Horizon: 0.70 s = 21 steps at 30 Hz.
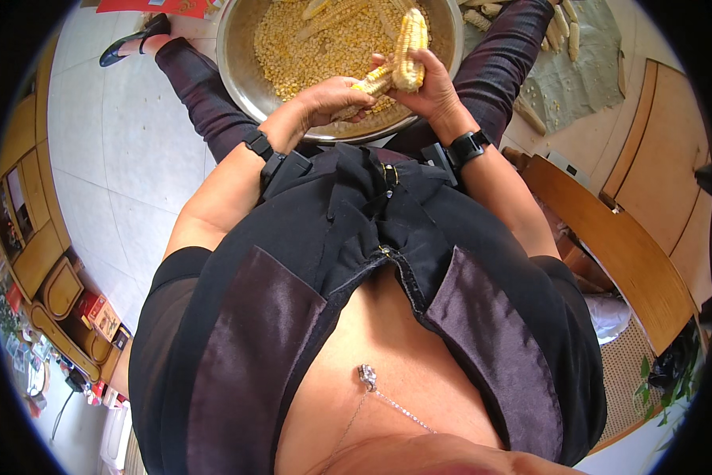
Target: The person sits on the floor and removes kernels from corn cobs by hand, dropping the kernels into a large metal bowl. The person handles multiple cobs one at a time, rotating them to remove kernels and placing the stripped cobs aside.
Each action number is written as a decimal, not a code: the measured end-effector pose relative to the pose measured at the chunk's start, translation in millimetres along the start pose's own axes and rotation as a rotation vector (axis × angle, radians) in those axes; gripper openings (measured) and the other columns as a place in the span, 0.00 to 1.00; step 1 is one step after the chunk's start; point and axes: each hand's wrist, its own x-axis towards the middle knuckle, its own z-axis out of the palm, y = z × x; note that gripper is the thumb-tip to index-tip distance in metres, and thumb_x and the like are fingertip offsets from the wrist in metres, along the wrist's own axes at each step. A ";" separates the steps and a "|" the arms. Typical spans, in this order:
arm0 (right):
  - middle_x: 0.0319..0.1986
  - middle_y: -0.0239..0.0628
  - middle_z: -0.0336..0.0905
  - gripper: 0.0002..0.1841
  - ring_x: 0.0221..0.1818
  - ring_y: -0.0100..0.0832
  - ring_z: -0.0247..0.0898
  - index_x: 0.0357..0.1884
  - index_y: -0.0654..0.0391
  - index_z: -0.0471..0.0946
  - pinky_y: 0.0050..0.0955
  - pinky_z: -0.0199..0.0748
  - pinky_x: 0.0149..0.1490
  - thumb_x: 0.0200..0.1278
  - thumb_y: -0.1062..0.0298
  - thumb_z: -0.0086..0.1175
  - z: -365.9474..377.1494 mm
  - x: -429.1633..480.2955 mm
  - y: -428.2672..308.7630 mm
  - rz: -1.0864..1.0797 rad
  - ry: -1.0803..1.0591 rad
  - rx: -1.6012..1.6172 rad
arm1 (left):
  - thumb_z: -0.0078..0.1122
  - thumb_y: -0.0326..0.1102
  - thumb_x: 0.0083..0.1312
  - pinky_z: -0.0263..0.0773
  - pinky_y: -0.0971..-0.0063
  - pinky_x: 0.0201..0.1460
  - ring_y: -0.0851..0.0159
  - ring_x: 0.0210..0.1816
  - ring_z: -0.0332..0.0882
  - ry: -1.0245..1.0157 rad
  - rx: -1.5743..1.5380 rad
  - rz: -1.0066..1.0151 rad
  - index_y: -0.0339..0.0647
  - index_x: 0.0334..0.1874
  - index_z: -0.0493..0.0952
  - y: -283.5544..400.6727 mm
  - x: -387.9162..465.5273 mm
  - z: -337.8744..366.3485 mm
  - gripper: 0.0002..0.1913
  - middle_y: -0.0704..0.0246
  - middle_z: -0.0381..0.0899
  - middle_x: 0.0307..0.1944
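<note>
A wide metal basin (237,77) full of loose yellow corn kernels (285,65) sits between the knees. Over its near side, my left hand (335,102) grips a partly stripped corn cob (377,82), which still bears some yellow kernels. To its right, my right hand (430,86) is closed round a fuller ear of corn (412,44) that points away from the body. The two cobs meet or overlap; exact contact is unclear. More ears (332,18) lie on the kernels at the basin's far side.
Stripped cobs (561,27) and scattered kernels lie on a grey-green sheet (593,77) on the floor at the right. One cob (529,116) rests at its near edge. A wooden chair (617,237) stands close by my right arm. Wooden cabinets (38,237) line the left.
</note>
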 end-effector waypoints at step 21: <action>0.42 0.43 0.78 0.19 0.47 0.39 0.74 0.49 0.60 0.72 0.50 0.71 0.55 0.61 0.57 0.51 5.9 7.2 -8.8 0.005 0.160 -0.029 | 0.60 0.34 0.61 0.72 0.83 0.29 0.75 0.28 0.74 0.035 0.020 -0.040 0.39 0.45 0.72 10.4 6.5 2.6 0.12 0.74 0.74 0.29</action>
